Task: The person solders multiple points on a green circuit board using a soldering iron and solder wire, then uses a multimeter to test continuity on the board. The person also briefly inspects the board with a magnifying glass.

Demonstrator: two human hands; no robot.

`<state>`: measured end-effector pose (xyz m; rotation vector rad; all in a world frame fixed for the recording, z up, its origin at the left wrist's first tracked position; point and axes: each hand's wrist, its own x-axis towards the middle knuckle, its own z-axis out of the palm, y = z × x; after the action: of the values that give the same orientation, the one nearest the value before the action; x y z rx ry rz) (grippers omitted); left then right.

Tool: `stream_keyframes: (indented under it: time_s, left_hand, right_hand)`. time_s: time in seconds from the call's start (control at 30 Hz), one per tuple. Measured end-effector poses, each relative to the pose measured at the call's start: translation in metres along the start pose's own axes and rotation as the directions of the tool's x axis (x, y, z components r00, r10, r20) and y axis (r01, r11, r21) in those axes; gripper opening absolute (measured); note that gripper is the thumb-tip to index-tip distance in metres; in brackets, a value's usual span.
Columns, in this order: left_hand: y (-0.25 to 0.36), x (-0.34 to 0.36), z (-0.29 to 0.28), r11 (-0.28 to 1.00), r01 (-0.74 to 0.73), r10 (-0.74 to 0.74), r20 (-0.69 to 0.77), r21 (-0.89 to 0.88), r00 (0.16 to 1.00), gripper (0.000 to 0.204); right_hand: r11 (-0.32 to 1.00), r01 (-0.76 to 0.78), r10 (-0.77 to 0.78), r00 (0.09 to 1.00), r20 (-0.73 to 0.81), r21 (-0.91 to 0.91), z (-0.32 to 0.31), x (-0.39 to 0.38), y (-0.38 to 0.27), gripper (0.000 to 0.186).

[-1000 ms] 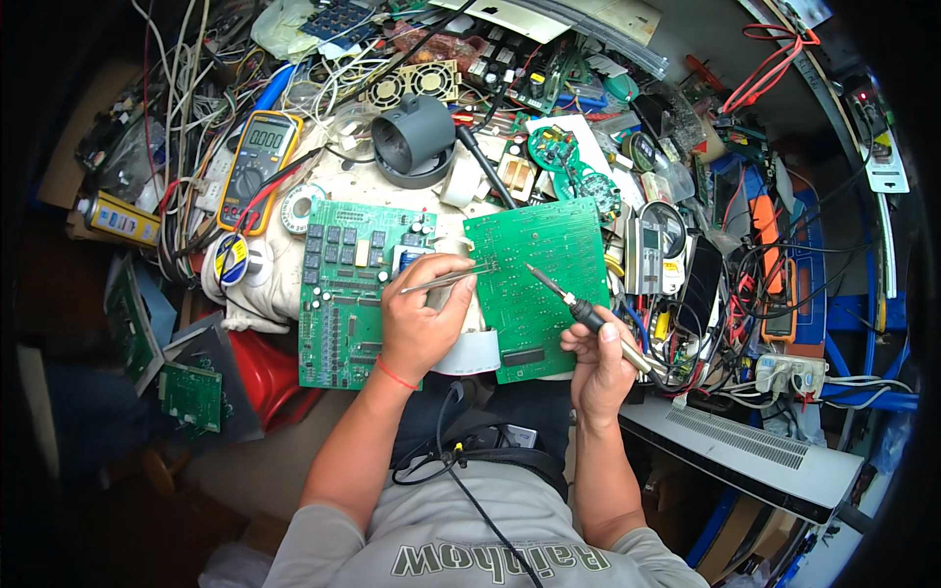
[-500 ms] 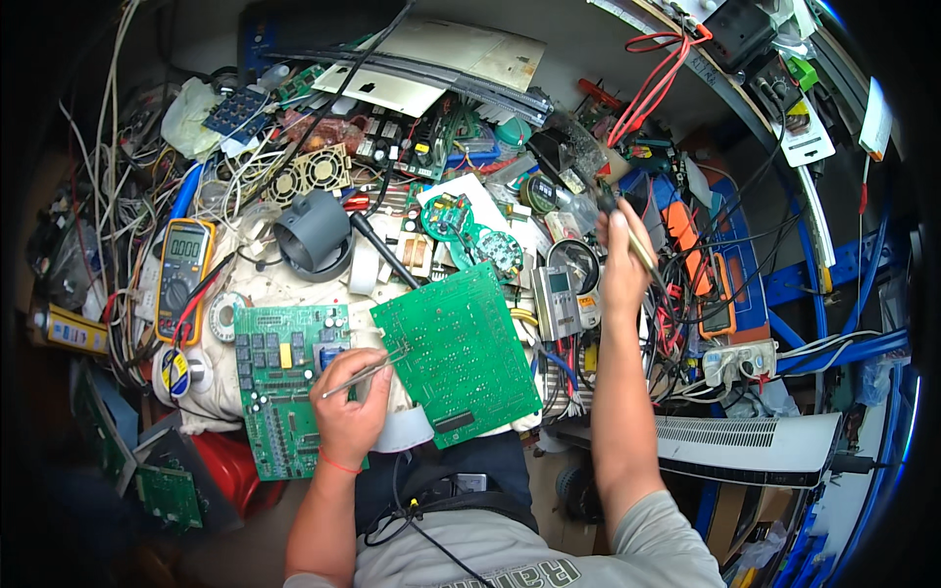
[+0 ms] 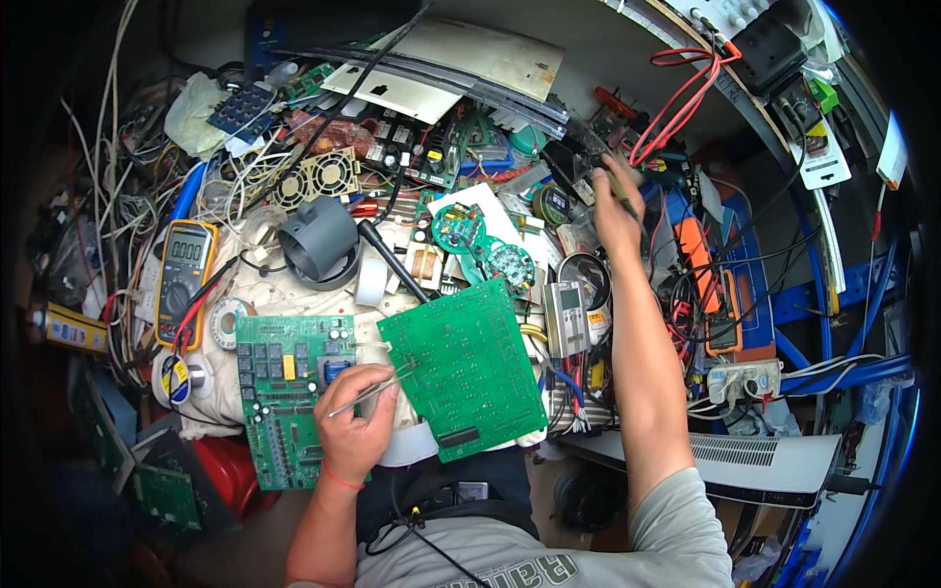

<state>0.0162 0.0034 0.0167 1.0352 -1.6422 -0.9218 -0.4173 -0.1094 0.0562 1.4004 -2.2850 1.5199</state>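
My left hand (image 3: pixel 358 421) is closed on thin metal tweezers (image 3: pixel 348 405), their tips at the left edge of a bare-backed green circuit board (image 3: pixel 480 363) with a dark chip near its lower edge. Under that hand lies a second green board (image 3: pixel 274 421) with relays and a blue component; a pale strip (image 3: pixel 410 446) hangs beside it. My right hand (image 3: pixel 618 211) is stretched to the back right, closed on the soldering iron (image 3: pixel 622 186), whose tip is hard to make out among dark parts.
A multimeter (image 3: pixel 186 279), solder spools (image 3: pixel 179 377), a grey cylindrical piece (image 3: pixel 319 240) and round green boards (image 3: pixel 461 225) surround the boards. Cables and cluttered electronics fill the back; an orange meter (image 3: pixel 696 250), power strip (image 3: pixel 740 382) and blue frame (image 3: pixel 833 367) stand right.
My right hand has lifted the soldering iron away from the green board and reached up to the back right. My left hand keeps the tweezers at the board. The view has shifted.
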Motion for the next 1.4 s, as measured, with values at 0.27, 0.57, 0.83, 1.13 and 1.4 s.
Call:
stream_keyframes:
  time_s: [0.27, 0.57, 0.83, 1.13, 1.4]
  left_hand:
    - [-0.006, -0.001, 0.0, 0.998, -0.059, 0.059, -0.037, 0.002, 0.998, 0.019]
    - [-0.008, -0.001, 0.003, 0.99, -0.134, 0.135, -0.026, 0.033, 0.991, 0.016]
    - [-0.014, -0.003, 0.006, 0.982, -0.18, 0.183, -0.04, 0.058, 0.982, 0.017]
    - [-0.01, -0.003, 0.007, 0.984, -0.162, 0.164, -0.034, 0.071, 0.986, 0.016]
    - [-0.013, -0.003, 0.008, 0.982, -0.178, 0.182, -0.058, 0.065, 0.982, 0.018]
  right_hand:
    - [0.675, -0.302, 0.2, 0.953, 0.227, 0.673, -0.084, -0.148, -0.071, 0.044]
    - [0.917, -0.028, -0.104, 0.947, 0.305, 0.398, -0.074, -0.32, -0.113, 0.031]
    - [0.934, 0.219, -0.302, 0.905, 0.3, 0.281, -0.057, -0.326, -0.111, 0.038]
    - [0.934, 0.242, -0.319, 0.896, 0.309, 0.261, -0.054, -0.327, -0.109, 0.039]
    - [0.938, 0.225, -0.303, 0.9, 0.314, 0.262, -0.053, -0.326, -0.108, 0.039]
